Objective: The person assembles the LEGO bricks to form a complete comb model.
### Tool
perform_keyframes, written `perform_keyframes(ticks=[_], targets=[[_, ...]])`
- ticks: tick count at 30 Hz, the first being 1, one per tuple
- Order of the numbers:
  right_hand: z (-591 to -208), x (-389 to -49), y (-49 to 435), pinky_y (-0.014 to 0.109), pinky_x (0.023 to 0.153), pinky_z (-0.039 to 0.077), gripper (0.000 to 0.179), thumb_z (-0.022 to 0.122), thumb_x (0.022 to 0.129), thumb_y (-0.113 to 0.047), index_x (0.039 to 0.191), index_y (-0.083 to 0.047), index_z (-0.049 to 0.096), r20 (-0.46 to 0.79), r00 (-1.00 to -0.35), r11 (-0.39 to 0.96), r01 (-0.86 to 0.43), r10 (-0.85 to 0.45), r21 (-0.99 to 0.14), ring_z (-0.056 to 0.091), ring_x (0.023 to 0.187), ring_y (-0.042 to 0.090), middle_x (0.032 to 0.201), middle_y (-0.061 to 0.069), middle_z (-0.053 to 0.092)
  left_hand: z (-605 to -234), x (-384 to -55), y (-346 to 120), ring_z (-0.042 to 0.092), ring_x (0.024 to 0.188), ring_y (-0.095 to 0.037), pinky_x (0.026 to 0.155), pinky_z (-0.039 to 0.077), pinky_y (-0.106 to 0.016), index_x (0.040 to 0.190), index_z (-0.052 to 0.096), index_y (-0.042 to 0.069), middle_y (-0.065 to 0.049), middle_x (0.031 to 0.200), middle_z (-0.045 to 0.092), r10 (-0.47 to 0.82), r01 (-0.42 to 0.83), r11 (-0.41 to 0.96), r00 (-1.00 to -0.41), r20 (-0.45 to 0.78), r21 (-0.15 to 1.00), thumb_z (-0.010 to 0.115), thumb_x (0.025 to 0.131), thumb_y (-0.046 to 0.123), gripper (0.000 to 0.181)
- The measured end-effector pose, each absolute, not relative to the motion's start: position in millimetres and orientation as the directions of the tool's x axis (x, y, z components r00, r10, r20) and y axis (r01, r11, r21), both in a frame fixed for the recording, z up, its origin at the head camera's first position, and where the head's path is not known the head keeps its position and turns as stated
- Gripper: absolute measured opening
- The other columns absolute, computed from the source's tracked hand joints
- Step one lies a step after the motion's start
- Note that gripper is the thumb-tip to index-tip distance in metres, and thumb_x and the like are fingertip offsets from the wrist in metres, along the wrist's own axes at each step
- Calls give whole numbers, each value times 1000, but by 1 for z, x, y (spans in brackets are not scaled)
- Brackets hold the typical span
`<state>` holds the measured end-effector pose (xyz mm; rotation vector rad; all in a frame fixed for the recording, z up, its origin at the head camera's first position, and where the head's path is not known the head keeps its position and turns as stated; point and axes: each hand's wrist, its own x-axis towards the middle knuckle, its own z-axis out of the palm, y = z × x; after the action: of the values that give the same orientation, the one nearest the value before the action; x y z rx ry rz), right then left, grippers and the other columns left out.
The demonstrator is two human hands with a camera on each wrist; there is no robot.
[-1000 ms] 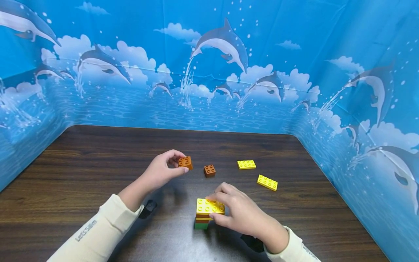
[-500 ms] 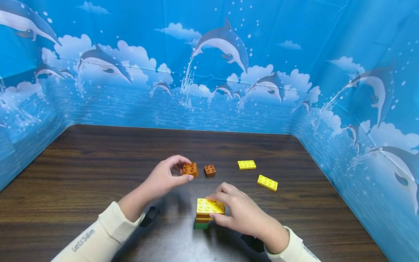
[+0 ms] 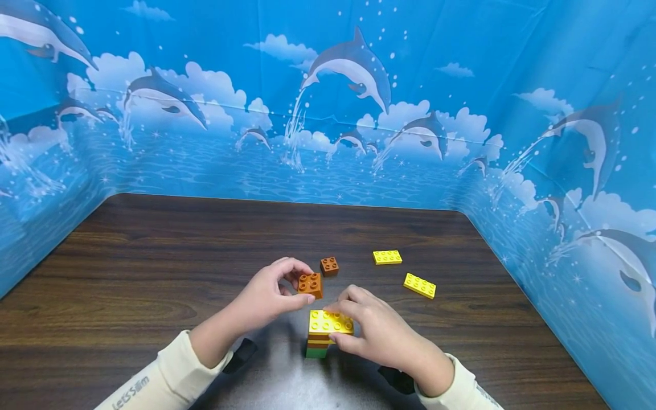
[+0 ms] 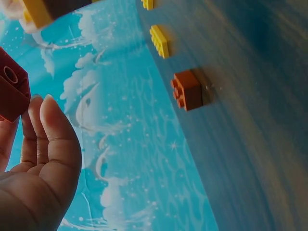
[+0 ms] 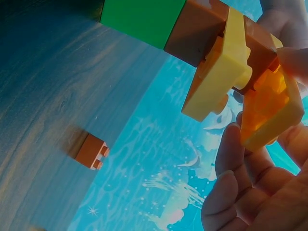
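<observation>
My left hand (image 3: 266, 293) pinches a square brown toy brick (image 3: 310, 286) between thumb and fingers. In the left wrist view this brown brick (image 4: 12, 91) shows its hollow underside. Just below and to the right stands a tower with a green brick (image 3: 316, 353) at its foot. The right wrist view shows its layers: the green brick (image 5: 142, 21), then brown, a yellow plate (image 5: 216, 72), brown, and a yellow top plate (image 5: 274, 108). The right hand (image 3: 374, 330) grips that yellow top plate (image 3: 324, 322) by its edges, the thumb at the near side. Both yellow plates overhang to the right.
A second square brown brick (image 3: 329, 266) sits on the dark wood table (image 3: 154, 273) behind the hands. Two loose yellow plates, a far one (image 3: 387, 257) and a nearer one (image 3: 419, 285), lie at the right. A blue dolphin-print curtain (image 3: 205, 165) borders the table's back and sides.
My left hand has carried the brown brick right and nearer, from beside the loose brown brick to just behind the tower. The right hand has stayed on the tower.
</observation>
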<state>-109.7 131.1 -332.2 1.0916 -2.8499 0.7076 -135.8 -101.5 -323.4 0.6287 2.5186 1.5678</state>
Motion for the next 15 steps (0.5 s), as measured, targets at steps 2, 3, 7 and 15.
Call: perform_keyframes(ticks=[2, 3, 7, 15], targets=[[-332, -110, 131, 23, 71, 45, 36, 75, 83, -24, 117, -15, 69, 166, -758, 655, -635, -631, -410, 48, 86, 7, 98, -9, 52, -325, -133, -100, 52, 90, -22, 72, 50, -28, 112, 62, 7, -4, 101, 55, 420, 298, 376, -899, 126, 877, 74, 83, 16, 33], [-332, -110, 131, 23, 71, 45, 35, 75, 84, -24, 117, -15, 69, 167, -757, 654, -635, -631, -411, 48, 85, 7, 97, -9, 52, -325, -132, -99, 52, 90, -22, 72, 50, -28, 112, 62, 7, -4, 101, 55, 430, 305, 374, -894, 127, 876, 74, 83, 17, 33], [-333, -110, 131, 22, 70, 45, 33, 75, 84, -26, 114, -13, 70, 166, -760, 653, -631, -628, -419, 47, 84, 7, 96, -9, 51, -325, -128, -97, 51, 90, -22, 73, 51, -27, 112, 62, 8, -4, 101, 54, 463, 319, 362, -877, 128, 876, 74, 84, 17, 32], [-332, -110, 130, 22, 71, 45, 30, 74, 85, -27, 112, -13, 71, 168, -759, 654, -633, -629, -413, 47, 85, 7, 96, -9, 51, -325, -120, -94, 51, 89, -20, 71, 49, -26, 110, 63, 9, -2, 100, 54, 474, 335, 374, -871, 132, 865, 75, 83, 19, 31]])
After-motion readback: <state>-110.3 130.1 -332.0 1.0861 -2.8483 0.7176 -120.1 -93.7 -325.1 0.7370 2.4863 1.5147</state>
